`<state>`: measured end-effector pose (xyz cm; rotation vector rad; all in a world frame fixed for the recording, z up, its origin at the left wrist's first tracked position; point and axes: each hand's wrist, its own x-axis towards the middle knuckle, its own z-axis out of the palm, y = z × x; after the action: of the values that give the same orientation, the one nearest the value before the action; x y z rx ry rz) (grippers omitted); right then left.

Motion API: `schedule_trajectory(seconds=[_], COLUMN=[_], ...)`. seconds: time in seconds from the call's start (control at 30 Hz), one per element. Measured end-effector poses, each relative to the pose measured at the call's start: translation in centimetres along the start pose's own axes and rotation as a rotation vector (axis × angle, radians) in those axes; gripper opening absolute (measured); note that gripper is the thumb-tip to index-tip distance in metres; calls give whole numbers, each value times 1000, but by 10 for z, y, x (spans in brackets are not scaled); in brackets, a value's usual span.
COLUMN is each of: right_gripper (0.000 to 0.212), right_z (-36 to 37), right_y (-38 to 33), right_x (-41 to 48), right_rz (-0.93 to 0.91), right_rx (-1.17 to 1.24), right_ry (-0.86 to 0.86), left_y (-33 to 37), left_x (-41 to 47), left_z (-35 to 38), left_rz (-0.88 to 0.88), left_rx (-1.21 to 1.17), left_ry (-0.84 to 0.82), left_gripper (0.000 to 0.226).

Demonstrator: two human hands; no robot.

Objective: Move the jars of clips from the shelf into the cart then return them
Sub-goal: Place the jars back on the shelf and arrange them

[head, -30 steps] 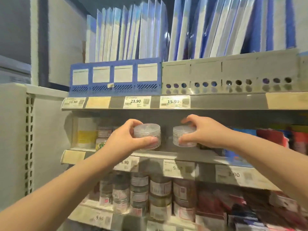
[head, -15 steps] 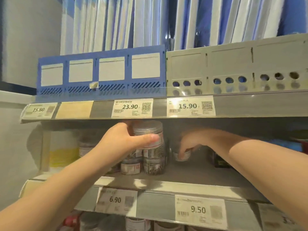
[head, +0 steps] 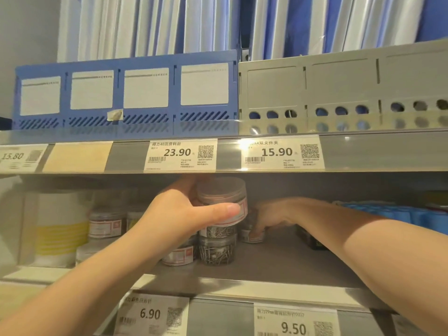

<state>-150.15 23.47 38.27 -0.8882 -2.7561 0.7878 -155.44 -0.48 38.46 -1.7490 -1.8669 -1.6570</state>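
Clear plastic, round and screw-lidded, describes every jar on the middle shelf (head: 278, 260), a flat grey board with a pale front rail.

Head view. The left hand (head: 179, 214) grips the upper jar (head: 221, 200), thumb laid across its red-edged label and fingers behind it. This jar sits directly over a stack of jars (head: 217, 251) filled with silver wire clips. Whether it rests on the stack or hangs just above cannot be told. Its lid comes close under the shelf above.

The right hand (head: 269, 214) reaches farther in, in shadow. Its fingers curl down over the back jar (head: 252, 235), which stands on the board just right of the stack, with the fingertips on its label. The two hands are apart, with the upper jar between them.

Surroundings: more labelled jars (head: 106, 224) stand to the left, beside a white carton with yellow bands (head: 60, 229). Blue packets (head: 388, 212) lie far right. A dark box (head: 310, 238) is half hidden behind the right forearm.

On the shelf above stand a blue file box (head: 126, 93) with slotted vents and a grey file box (head: 339, 88) with round holes. Both hold glossy folders. Paper price tags read 23.90 (head: 180, 154), 15.90 (head: 281, 154), 6.90 (head: 152, 314) and 9.50 (head: 294, 321).
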Motion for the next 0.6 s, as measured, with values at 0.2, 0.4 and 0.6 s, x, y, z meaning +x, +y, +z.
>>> schedule_trajectory(seconds=[0.2,0.4,0.6], right_gripper=[63,70,72], right_z=[-1,2,-2], right_y=[2,1,-6], right_x=[0,1,-8], right_rz=[19,-11,-104], right_rx=[-44,-101,-301], right_ry=[14,25,73], left_y=[-8,-13,-16], left_x=[-2,-10,-17], left_z=[3,5,9], left_rz=[-44,-93,-97], left_rx=[10,17,99], left_ry=[18,5,-18], left_gripper=[78,72,70])
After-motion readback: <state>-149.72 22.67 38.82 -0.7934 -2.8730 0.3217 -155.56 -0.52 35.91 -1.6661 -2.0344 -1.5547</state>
